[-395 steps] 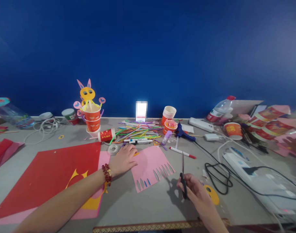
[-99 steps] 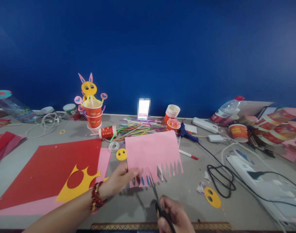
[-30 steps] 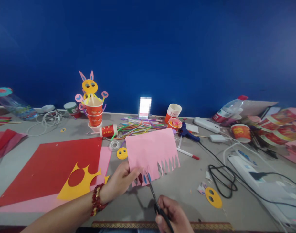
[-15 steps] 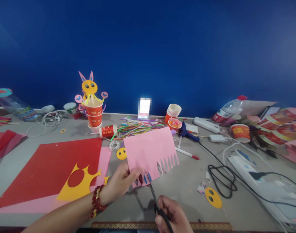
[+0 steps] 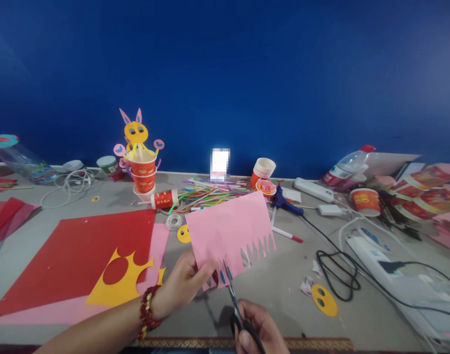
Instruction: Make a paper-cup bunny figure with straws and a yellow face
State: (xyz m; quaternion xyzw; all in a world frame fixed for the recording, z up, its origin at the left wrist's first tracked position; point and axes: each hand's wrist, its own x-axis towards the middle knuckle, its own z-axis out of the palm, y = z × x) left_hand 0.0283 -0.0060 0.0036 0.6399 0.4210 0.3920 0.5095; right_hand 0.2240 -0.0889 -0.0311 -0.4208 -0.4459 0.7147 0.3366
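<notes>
Pink sheet (image 5: 230, 228) tilted more, scissors (image 5: 234, 297) opened wider

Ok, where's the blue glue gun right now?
In the head view, the blue glue gun lies right of centre on the table, beside the small cup of pink pieces.

Grey surface (image 5: 291, 280) with many craft things on it.
At left, a red sheet (image 5: 85, 246) lies partly over pink paper (image 5: 41, 312); at the middle there is a pile of coloured sticks (image 5: 210, 192), near a red cup (image 5: 163, 199) on its side; at right are a blue glue gun (image 5: 284, 202) and a yellow paper face (image 5: 326, 301).
</notes>
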